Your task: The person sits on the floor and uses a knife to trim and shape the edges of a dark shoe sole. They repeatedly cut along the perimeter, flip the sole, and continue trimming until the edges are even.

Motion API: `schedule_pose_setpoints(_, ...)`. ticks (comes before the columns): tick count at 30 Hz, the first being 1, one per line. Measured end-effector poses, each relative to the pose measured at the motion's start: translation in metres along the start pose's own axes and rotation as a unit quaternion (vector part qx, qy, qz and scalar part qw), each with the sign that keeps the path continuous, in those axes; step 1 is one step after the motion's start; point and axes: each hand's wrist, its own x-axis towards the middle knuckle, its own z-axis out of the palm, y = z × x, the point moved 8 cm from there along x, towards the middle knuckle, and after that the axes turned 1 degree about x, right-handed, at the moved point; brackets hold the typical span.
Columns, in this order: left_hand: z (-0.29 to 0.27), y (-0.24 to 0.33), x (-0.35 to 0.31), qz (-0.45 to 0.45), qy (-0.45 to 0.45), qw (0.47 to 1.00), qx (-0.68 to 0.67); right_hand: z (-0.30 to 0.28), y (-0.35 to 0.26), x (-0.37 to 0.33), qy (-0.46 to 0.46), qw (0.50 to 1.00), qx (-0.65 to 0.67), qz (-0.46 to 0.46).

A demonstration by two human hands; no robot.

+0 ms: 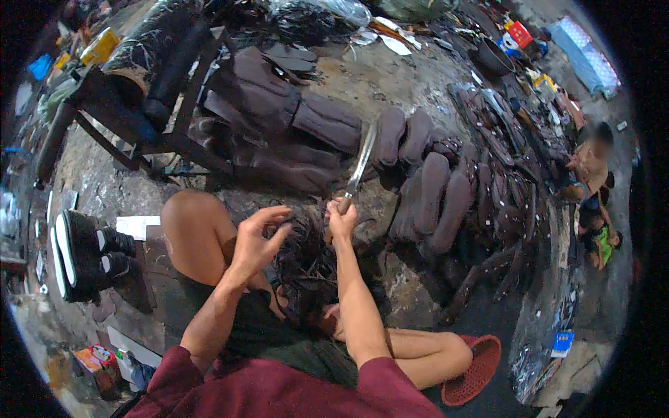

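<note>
So we've got a knife (360, 166) in our right hand (342, 212), fingers wrapped snugly round the wooden handle, with the long, pale blade pointing up and away from us. The blade sits over the gap between some brown slabs (324, 124) on the left and a couple of upright-looking soles (403, 136) on the right; we can't tell if it actually touches either. Our left hand (259, 235) is up near it but well apart, thumb and fingers spread with a half curl, and we can't see anything in its grip. Just below and between our hands there's a tangle of dark scraps (303, 244) by our crossed legs. Further right, two more long soles (446, 202) lean on a heap, and beside them there's a big messy pile of strips (509, 184) dotted with white bits. Over on our left we've got black shoes (78, 254), a sheet of white paper (134, 228) near our knee, and a dark frame (104, 136) behind that. Some red mesh thing (474, 376) is next to our right knee, and we can see a person (594, 167) way off at the right.
</note>
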Motion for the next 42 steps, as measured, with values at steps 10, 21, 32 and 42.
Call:
schedule_pose_setpoints(10,0.016,-0.013,0.013,-0.026,-0.014,0.997,0.074,0.027,-0.011,0.029,0.067,0.991,-0.087,0.081)
schedule_pose_setpoints(21,0.014,0.013,-0.001,0.178,-0.052,0.956,0.227,-0.093,-0.159,-0.122,0.019,0.983,0.174,0.050)
schedule_pose_setpoints(32,-0.059,0.008,0.001,-0.226,0.181,0.902,-0.319,-0.096,-0.155,-0.230,-0.043,0.973,-0.180,-0.140)
schedule_pose_setpoints(42,-0.031,0.033,-0.045,-0.317,0.142,0.875,-0.337,-0.124,-0.139,-0.312,-0.182,0.931,-0.271,-0.163)
